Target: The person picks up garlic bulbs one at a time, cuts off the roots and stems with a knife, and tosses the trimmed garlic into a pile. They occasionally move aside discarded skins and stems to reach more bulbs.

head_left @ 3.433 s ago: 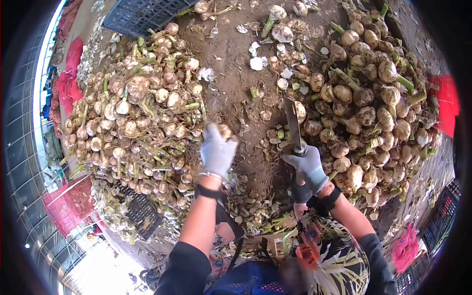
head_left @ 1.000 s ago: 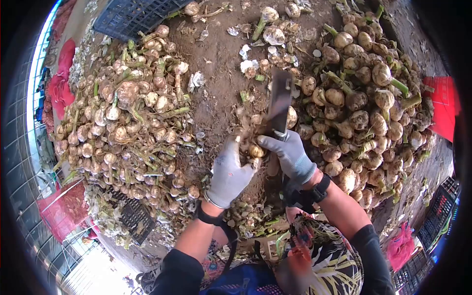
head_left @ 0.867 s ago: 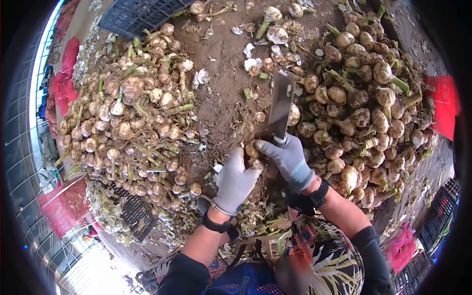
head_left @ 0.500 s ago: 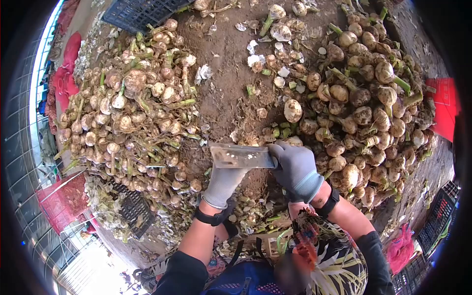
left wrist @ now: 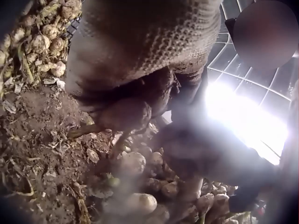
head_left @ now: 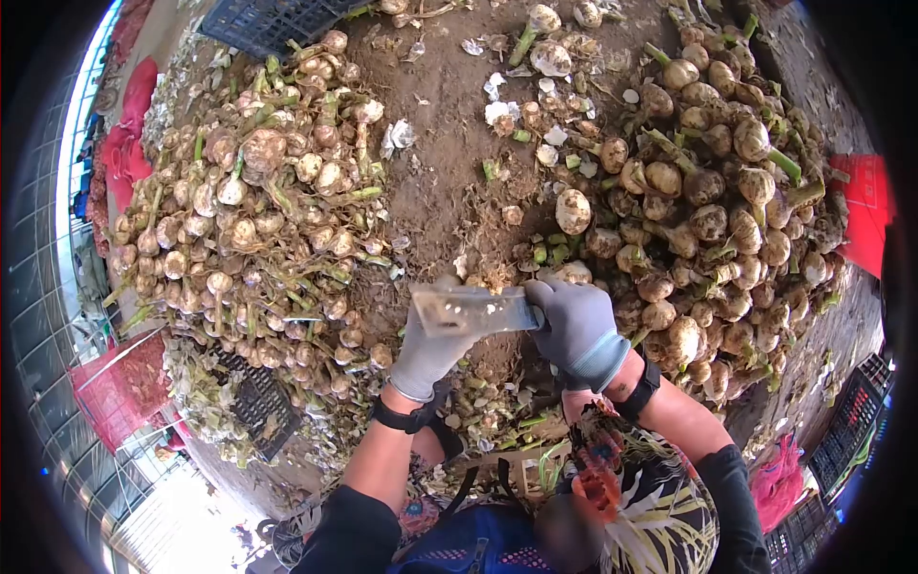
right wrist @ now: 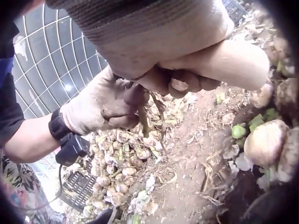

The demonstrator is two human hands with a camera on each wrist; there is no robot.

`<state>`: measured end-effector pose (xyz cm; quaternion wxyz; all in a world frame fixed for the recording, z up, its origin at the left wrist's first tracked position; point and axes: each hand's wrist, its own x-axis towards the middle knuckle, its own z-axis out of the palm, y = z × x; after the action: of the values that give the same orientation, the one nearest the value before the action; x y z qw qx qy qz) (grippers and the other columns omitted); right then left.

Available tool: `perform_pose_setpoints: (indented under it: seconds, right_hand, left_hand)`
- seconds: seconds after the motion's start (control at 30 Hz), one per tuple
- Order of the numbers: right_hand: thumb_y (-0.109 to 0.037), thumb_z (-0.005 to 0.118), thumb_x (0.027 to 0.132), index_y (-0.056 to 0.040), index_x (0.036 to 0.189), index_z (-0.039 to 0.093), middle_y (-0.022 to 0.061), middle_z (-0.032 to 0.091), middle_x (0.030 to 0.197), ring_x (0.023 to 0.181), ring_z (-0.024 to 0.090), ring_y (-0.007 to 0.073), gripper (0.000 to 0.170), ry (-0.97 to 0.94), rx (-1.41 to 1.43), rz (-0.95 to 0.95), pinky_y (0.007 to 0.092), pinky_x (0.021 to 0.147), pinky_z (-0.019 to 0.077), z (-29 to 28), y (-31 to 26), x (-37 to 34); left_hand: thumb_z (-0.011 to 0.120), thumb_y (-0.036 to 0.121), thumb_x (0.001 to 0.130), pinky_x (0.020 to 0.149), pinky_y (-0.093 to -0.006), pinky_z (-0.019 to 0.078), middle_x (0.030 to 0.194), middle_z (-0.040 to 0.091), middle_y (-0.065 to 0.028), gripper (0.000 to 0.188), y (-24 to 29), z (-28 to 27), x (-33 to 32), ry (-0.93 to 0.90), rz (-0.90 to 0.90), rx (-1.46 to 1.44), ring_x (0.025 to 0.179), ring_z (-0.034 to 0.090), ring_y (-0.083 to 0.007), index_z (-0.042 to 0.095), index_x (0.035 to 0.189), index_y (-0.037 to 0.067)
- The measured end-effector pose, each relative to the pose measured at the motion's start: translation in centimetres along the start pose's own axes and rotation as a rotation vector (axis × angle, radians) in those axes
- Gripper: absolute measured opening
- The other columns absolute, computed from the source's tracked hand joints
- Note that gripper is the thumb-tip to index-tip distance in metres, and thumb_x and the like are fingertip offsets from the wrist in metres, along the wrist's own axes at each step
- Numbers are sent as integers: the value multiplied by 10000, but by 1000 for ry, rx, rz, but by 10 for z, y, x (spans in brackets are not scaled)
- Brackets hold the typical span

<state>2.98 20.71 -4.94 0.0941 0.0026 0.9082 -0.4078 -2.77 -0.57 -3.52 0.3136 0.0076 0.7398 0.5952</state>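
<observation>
Brown dirt and dry scraps cover the surface (head_left: 445,172) before me, between a left heap of bulbs (head_left: 239,230) and a right heap of bulbs (head_left: 717,225). My gloved left hand (head_left: 426,359) has its fingers curled round a stemmed bulb (right wrist: 136,95). My gloved right hand (head_left: 579,330) grips the knife (head_left: 469,312) by its wooden handle (right wrist: 229,65), the broad blade partly hiding my left hand from above.
</observation>
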Motion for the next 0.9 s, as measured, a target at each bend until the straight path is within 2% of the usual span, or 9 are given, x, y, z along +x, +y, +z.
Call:
perform_pose_setpoints:
  seconds: [0.2, 0.27, 0.33, 0.4, 0.53, 0.6, 0.63, 0.77, 0.9]
  right_hand:
    - [-220, 719, 816, -93, 1015, 701, 173, 699, 809, 740, 698, 340, 236, -184, -5, 450, 399, 685, 550, 24, 48, -11]
    - [-186, 728, 819, -67, 995, 695, 118, 687, 758, 690, 673, 207, 215, -76, 466, 413, 340, 677, 528, 41, 60, -22]
    - [-217, 737, 807, -69, 1012, 689, 138, 687, 772, 714, 676, 269, 257, -97, 503, 375, 354, 684, 524, 24, 41, -7]
    - [-248, 745, 796, -71, 1028, 682, 158, 687, 785, 739, 679, 331, 299, -121, 551, 353, 369, 691, 520, 14, 21, 1]
    - [-247, 728, 805, -48, 988, 674, 160, 659, 742, 673, 653, 316, 275, -182, 619, 224, 384, 657, 506, -3, 2, 14]
    - [-171, 713, 789, -4, 950, 672, 128, 637, 712, 618, 558, 187, 235, -302, 525, 201, 335, 627, 479, -7, 2, 16]
    - [-225, 680, 789, -20, 930, 674, 200, 648, 699, 652, 633, 378, 248, -355, 458, 216, 404, 632, 506, 10, 27, 11]
    - [-243, 692, 762, 18, 891, 701, 179, 674, 685, 668, 674, 352, 292, -418, 357, 421, 381, 672, 536, 41, 61, -27]
    - [-282, 773, 761, -45, 1180, 651, 151, 694, 1065, 984, 663, 251, 497, -407, 963, 576, 392, 801, 539, 42, 40, -39]
  left_hand:
    - [877, 114, 749, 801, -283, 558, 1008, 692, -50, 453, 22, -4, -7, -19, 79, 321, 913, 652, -110, 636, 1120, 13]
    - [883, 158, 748, 820, -291, 556, 1011, 694, -62, 481, 41, 2, -1, -53, 174, 419, 925, 645, -111, 629, 1115, -22]
    - [819, 97, 759, 851, -330, 549, 1041, 691, -79, 399, 27, -1, 0, -52, 56, 365, 941, 669, -169, 646, 1100, -14]
    - [680, 22, 712, 853, -363, 536, 998, 667, -76, 301, 24, 0, 3, -83, 313, 580, 902, 670, -244, 671, 1012, 40]
    - [616, 48, 699, 918, -411, 508, 920, 611, -97, 121, 32, 2, 2, -252, 357, 963, 941, 622, -320, 666, 803, 88]
    - [616, 102, 722, 941, -426, 501, 871, 573, -97, 48, 34, 0, 1, -306, 502, 1204, 949, 600, -313, 643, 683, 106]
    - [630, 116, 718, 934, -428, 502, 887, 582, -77, 34, 44, -3, 6, -269, 659, 1246, 949, 600, -301, 651, 691, 109]
    - [682, 134, 728, 931, -383, 520, 983, 614, -52, 48, 50, -9, 23, -239, 740, 1198, 957, 606, -276, 681, 767, 107]
    - [672, 82, 767, 833, -392, 567, 1181, 640, -103, 376, 96, 56, 32, -520, 698, 726, 975, 670, -297, 658, 1140, 128]
